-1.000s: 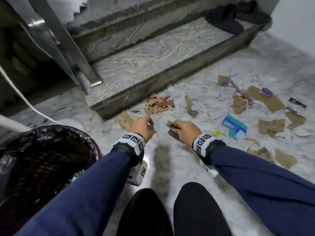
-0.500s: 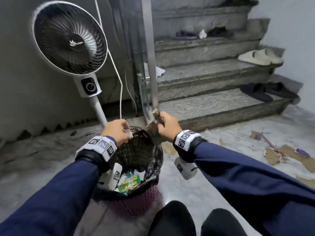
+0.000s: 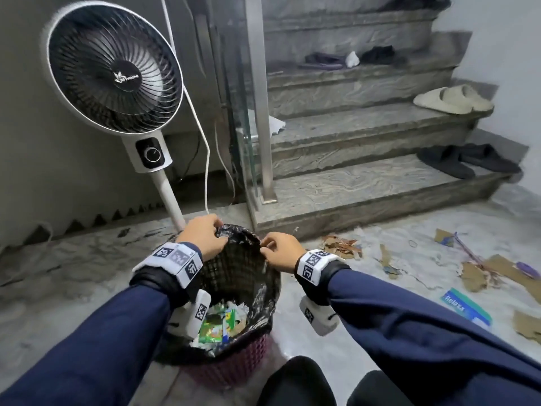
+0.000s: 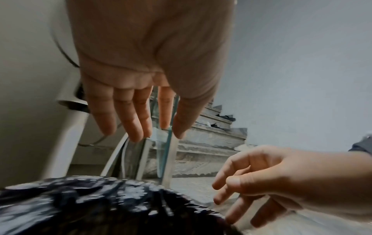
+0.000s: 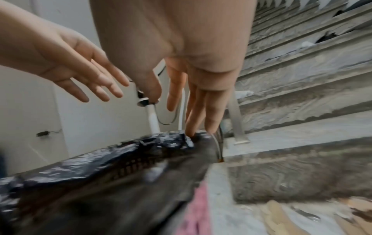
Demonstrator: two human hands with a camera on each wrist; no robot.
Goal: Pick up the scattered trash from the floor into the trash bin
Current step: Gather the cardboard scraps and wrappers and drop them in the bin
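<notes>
A pink trash bin (image 3: 234,367) lined with a black bag (image 3: 265,291) stands on the floor in front of me, with green wrappers and paper scraps (image 3: 218,323) inside. My left hand (image 3: 218,230) hovers over the bin's far rim; its fingers (image 4: 138,120) are straight and hold nothing. My right hand (image 3: 265,248) is at the rim's right side, also empty, and its fingertips (image 5: 193,125) reach down to the bag's edge (image 5: 161,139). Torn cardboard pieces (image 3: 341,246) and a blue packet (image 3: 465,307) lie scattered on the marble floor to the right.
A white standing fan (image 3: 114,68) rises just behind the bin, its cord (image 3: 205,148) hanging beside it. A metal and glass railing post (image 3: 260,112) and stone steps (image 3: 366,186) with slippers (image 3: 453,99) and dark shoes (image 3: 468,161) lie beyond.
Both hands lifted cardboard scraps from the floor and carried them left to the bin. The scraps have left the hands, whose fingers are now spread over the rim.
</notes>
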